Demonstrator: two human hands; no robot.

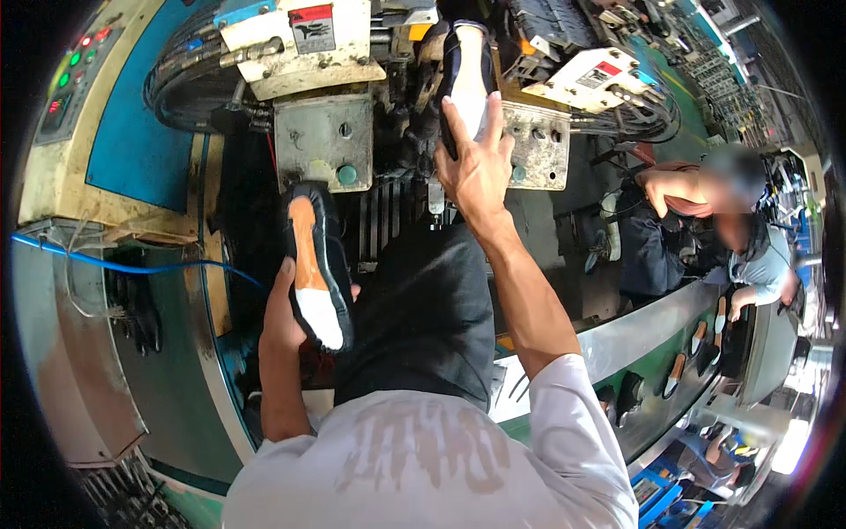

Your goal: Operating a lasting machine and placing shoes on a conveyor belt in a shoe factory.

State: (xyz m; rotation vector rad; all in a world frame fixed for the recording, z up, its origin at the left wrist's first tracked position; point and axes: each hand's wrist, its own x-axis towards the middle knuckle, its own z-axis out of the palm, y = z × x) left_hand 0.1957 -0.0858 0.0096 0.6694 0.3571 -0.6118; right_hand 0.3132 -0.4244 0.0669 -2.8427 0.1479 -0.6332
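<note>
My left hand (284, 313) is wrapped round the heel end of a black shoe upper (296, 207). Its underside faces up, brown from the toe to the middle and white at the heel. At the machine (414, 132) ahead of me, my right hand (476, 172) grips the near end of a second dark shoe upper (471, 66). Two fingers stretch along its pale underside, and the far end sits among the machine's parts. The left hand's other fingers are mostly hidden behind the shoe.
Control boxes with green buttons (346, 175) flank the machine's middle. A cabinet with lit buttons (70, 75) stands at left, a blue hose (132, 264) below it. On the right, a conveyor (652, 414) carries several shoe uppers; a co-worker (696, 212) is beyond it.
</note>
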